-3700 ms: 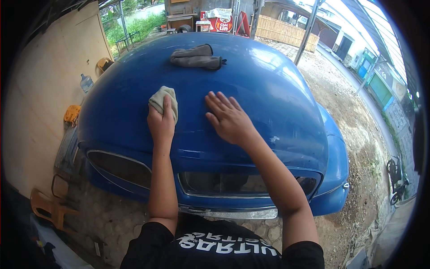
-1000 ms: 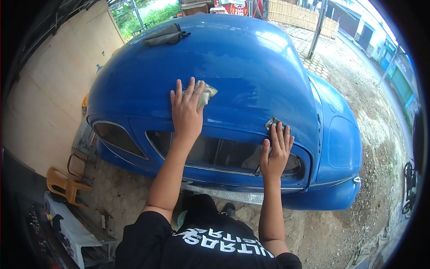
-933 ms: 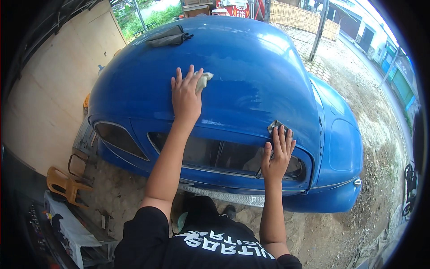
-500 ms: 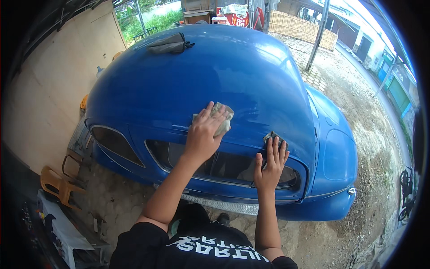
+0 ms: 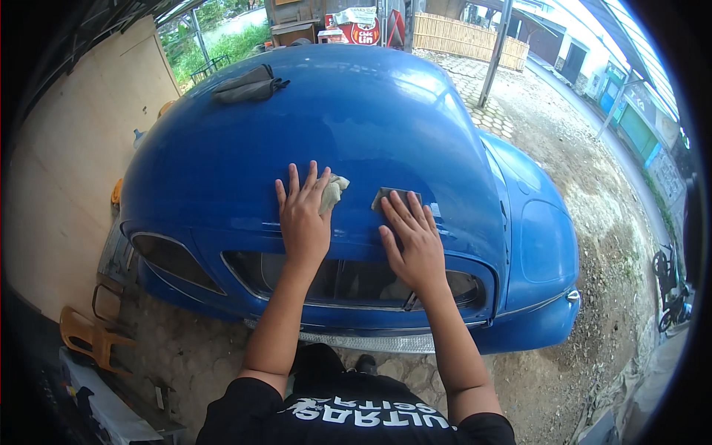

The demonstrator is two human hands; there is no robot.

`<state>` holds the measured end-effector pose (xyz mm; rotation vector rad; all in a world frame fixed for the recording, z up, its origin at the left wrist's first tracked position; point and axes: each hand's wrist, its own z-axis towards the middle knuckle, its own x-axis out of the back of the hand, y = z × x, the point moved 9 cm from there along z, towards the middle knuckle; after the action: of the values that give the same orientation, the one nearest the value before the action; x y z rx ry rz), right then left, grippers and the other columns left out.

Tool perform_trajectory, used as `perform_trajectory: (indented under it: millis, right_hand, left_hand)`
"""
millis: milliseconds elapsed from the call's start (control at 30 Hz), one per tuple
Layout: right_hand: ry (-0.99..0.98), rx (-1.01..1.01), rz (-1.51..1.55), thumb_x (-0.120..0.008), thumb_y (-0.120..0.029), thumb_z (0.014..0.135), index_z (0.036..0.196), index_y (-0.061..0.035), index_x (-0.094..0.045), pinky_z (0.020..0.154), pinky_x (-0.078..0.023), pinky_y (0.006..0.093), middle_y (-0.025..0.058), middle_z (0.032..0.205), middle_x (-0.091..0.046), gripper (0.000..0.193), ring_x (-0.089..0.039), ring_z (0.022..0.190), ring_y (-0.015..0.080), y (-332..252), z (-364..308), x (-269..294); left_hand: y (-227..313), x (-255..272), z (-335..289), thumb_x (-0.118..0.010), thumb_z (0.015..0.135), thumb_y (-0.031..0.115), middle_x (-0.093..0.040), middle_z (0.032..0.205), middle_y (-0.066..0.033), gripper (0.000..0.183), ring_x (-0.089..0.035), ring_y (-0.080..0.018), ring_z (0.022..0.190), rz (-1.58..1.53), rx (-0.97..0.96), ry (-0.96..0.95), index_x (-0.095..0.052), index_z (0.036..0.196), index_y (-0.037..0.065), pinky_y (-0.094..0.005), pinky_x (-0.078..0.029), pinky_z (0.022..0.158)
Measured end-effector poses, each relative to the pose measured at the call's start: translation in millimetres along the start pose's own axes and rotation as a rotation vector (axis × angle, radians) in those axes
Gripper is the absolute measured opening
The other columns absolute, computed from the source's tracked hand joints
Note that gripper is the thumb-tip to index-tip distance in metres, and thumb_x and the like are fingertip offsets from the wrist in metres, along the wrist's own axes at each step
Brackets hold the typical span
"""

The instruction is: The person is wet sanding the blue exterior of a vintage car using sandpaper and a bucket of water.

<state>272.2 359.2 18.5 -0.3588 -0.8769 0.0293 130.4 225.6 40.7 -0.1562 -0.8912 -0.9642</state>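
My left hand [image 5: 302, 215] lies flat on the roof of a blue rounded car [image 5: 282, 141], above the side windows. Its fingers are spread. A crumpled pale cloth [image 5: 335, 191] is by its right edge, partly hidden under the hand. To the right, my right hand [image 5: 415, 241] is stretched out flat, fingertips pressing a thin dark grey sheet [image 5: 384, 200] against the roof. Fingers cover part of that sheet; it looks like sandpaper, but I cannot tell for sure. Duller patches show on the blue paint around both hands.
A folded dark cloth [image 5: 251, 84] rests on the far left of the roof. An orange plastic chair [image 5: 93, 337] and a low table [image 5: 111, 400] stand at the lower left. Beside the car is a plywood wall [image 5: 81, 156]; a post [image 5: 495, 59] rises beyond it.
My right hand has slid up and left over the roof with the grey sheet, closer to my left hand. My left hand has shifted left, with its fingers more spread. The view has shifted slightly.
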Motion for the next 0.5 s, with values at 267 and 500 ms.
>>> perform_trajectory:
  millis: [267, 500]
  right_hand:
    - [0.134, 0.105, 0.015, -0.048, -0.032, 0.108, 0.146, -0.0078, -0.059, 0.125, -0.029, 0.0492, 0.0130, 0.152, -0.056, 0.046, -0.043, 0.147, 0.0374, -9, 90, -14]
    - [0.041, -0.070, -0.021, -0.047, -0.030, 0.109, 0.151, -0.0139, -0.055, 0.126, -0.026, 0.0482, 0.0090, 0.158, -0.051, 0.046, -0.038, 0.152, 0.0352, 27, -7, 15]
  left_hand:
    - [7, 3, 4, -0.066, 0.097, 0.012, -0.051, 0.158, -0.0134, 0.050, -0.034, -0.0375, 0.154, -0.091, -0.007, 0.066, -0.059, 0.147, 0.011, -0.0535, -0.018, 0.129]
    - [9, -12, 38, -0.066, 0.098, 0.012, -0.054, 0.154, -0.0157, 0.044, -0.036, -0.0390, 0.152, -0.077, -0.065, 0.059, -0.062, 0.142, 0.006, -0.0502, -0.024, 0.128]
